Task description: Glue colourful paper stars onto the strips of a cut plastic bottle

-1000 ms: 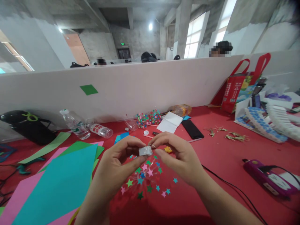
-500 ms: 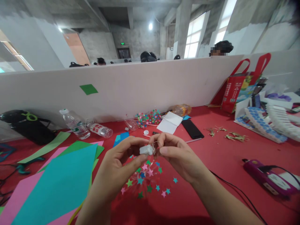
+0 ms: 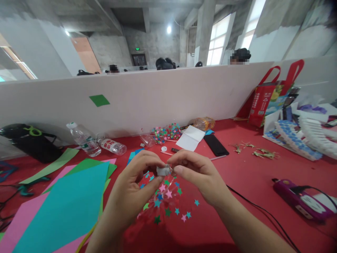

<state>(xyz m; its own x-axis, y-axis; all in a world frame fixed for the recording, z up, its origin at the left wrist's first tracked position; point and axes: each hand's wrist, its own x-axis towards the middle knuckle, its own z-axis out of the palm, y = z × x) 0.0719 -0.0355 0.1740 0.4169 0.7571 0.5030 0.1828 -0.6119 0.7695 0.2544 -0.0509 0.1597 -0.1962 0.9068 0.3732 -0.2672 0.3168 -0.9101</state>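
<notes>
Between the thumb and fingers of my left hand [image 3: 140, 175] is a small whitish box [image 3: 162, 171]. Fine wire [image 3: 171, 170] shows at its right end, too small to make out in detail. My right hand [image 3: 196, 172] is closed, with thumb and fingertips pinched at that wire. Below both hands, a clear plastic piece covered with coloured paper stars [image 3: 164, 200] stands on the red table [image 3: 218, 225]. Its upper part is partly hidden by my hands. A few loose stars [image 3: 183, 218] lie to its right.
Coloured paper sheets [image 3: 65, 207] cover the left side, near a black flask [image 3: 28, 142] and plastic bottles [image 3: 85, 140]. Behind my hands lie a star-covered bottle [image 3: 167, 133], white paper [image 3: 190, 137] and a phone [image 3: 216, 144]. A purple glue-gun-like device [image 3: 302, 200] lies right. A white partition [image 3: 168, 95] stands behind.
The box has tilted slightly in my left fingers. My right fingertips have moved a little left and closer to it. Beyond the partition, a person's head at right has shifted left.
</notes>
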